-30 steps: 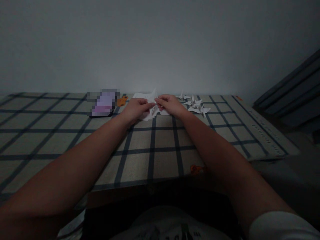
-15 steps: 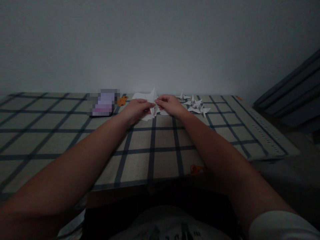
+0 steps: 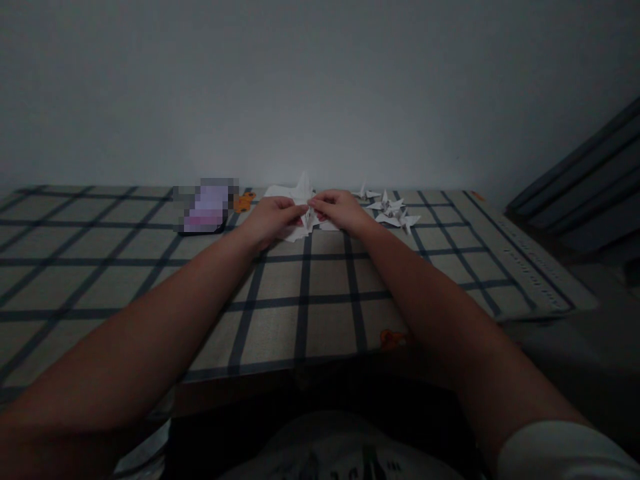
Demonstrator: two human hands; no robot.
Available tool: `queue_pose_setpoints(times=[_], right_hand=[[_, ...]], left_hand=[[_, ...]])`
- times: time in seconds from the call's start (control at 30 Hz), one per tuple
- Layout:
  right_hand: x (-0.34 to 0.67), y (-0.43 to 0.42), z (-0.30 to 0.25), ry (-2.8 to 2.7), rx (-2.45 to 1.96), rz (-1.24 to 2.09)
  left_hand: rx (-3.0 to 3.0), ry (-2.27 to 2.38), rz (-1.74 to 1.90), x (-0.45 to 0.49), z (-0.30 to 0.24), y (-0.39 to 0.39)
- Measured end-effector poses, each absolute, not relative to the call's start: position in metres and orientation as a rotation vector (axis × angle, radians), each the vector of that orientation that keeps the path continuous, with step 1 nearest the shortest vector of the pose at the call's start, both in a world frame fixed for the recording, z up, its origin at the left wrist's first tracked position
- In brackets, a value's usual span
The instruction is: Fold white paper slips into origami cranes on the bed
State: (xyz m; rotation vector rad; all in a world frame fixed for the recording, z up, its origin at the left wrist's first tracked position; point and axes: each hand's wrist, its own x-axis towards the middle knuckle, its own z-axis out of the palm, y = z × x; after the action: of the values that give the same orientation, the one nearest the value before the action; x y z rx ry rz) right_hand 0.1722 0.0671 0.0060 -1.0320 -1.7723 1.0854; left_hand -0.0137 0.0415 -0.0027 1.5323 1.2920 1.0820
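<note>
One held folded paper (image 3: pixel 303 189), one phone (image 3: pixel 206 205), three-plus paper cranes (image 3: pixel 387 218) (some overlapping)

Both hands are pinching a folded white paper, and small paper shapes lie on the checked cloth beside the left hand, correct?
Not quite: the head view shows the small paper shapes beside the right hand, not the left hand. The rest holds.

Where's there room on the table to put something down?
Room lies on the cloth between the left arm and right arm, in front of the sheets. There's more left of the purple thing and right of the folded shapes. It's crowded where the left hand and right hand hold paper over the sheets.
</note>
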Motion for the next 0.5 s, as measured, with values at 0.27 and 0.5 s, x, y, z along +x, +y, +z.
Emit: queue_pose_setpoints(times=[0.27, 0.5], right_hand=[[0.1736, 0.0665, 0.0083, -1.819, -1.058, 0.985], [0.1739, 0.0676, 0.0063, -1.741, -1.033, 1.1]], left_hand=[[1.355, 1.192, 1.054, -0.0096, -0.0042, 0.0437], [1.479, 1.236, 1.069, -0.0122, -0.0045, 0.0429]])
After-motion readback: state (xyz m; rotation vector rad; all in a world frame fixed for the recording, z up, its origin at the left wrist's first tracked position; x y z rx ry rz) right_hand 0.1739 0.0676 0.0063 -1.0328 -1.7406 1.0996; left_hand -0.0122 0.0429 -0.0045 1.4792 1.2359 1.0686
